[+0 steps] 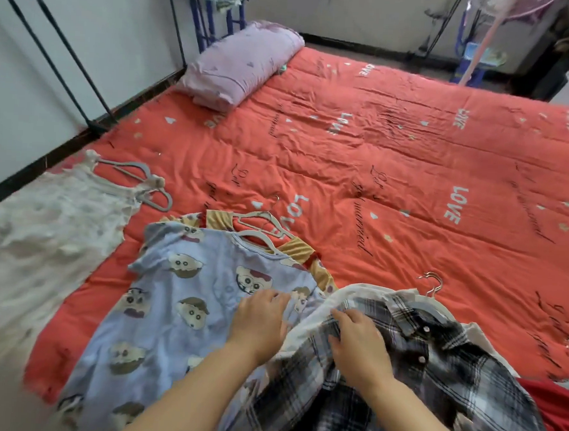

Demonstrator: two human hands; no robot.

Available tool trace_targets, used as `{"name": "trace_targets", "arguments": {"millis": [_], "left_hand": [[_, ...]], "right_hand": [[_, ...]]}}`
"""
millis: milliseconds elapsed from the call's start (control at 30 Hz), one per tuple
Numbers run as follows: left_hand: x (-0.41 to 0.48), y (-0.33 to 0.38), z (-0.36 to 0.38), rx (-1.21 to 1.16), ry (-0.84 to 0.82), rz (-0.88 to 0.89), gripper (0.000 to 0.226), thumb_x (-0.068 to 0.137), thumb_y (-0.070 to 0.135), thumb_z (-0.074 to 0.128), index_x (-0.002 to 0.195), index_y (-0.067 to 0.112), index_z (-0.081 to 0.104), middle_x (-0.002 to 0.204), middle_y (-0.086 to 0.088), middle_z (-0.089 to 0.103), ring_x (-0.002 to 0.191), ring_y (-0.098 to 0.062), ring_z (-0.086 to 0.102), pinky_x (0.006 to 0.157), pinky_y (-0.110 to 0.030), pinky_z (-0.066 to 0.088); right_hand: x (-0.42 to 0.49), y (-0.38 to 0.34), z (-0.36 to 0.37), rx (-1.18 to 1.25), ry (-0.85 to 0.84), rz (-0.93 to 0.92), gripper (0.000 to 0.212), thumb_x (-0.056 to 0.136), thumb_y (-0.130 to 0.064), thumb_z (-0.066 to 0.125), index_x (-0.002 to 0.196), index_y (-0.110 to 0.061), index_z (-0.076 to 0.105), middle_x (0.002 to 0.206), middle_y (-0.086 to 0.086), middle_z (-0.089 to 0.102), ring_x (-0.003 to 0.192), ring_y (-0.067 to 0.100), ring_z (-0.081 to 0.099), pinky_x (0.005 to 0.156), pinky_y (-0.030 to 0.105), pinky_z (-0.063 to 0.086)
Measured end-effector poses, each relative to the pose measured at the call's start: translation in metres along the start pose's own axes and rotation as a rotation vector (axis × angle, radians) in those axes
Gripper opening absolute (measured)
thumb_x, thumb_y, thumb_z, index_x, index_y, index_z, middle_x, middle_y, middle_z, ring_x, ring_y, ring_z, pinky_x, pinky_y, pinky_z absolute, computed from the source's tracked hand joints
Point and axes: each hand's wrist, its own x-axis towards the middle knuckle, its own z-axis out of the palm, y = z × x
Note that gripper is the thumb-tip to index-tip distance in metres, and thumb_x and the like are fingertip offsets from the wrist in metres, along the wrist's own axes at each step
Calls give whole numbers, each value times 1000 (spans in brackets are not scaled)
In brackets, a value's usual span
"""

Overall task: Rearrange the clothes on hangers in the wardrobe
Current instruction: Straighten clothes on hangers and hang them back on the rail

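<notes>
Sorting stage: left hand (260,323) flat-fingered on blue cartoon-print shirt (178,295), right hand (361,348) pinching black-white plaid shirt (450,368) just beside it; lift likely next.

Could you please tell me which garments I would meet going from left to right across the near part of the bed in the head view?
White lace garment → blue cartoon-print shirt → plaid shirt → red garment.

A bedroom in a home: a wide red quilt printed with "LOVE" (413,163) covered the bed, a lilac pillow (242,66) lay at its far corner, and a black metal clothes-rack frame (99,126) stood by the white wall (128,29). A blue cartoon-print top (177,308) and a black-and-white plaid shirt (450,375) lay on hangers.
</notes>
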Motion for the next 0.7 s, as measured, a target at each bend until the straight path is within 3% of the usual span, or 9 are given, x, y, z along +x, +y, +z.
{"name": "trace_targets", "arguments": {"millis": [367, 700], "left_hand": [[-60, -194, -84, 27, 80, 117, 50, 93, 34, 45, 140, 22, 33, 137, 1, 40, 125, -21, 37, 102, -37, 28], [-25, -253, -113, 64, 84, 132, 50, 92, 36, 47, 139, 25, 35, 139, 3, 41, 126, -19, 39, 99, -34, 31]], "right_hand": [[7, -200, 18, 17, 86, 76, 47, 90, -23, 53, 135, -16, 45, 134, 4, 47, 124, 21, 41, 102, 29, 33], [42, -237, 23, 35, 87, 157, 45, 92, -26, 51, 136, -19, 43, 135, 2, 45, 125, 20, 39, 103, 33, 35]]}}
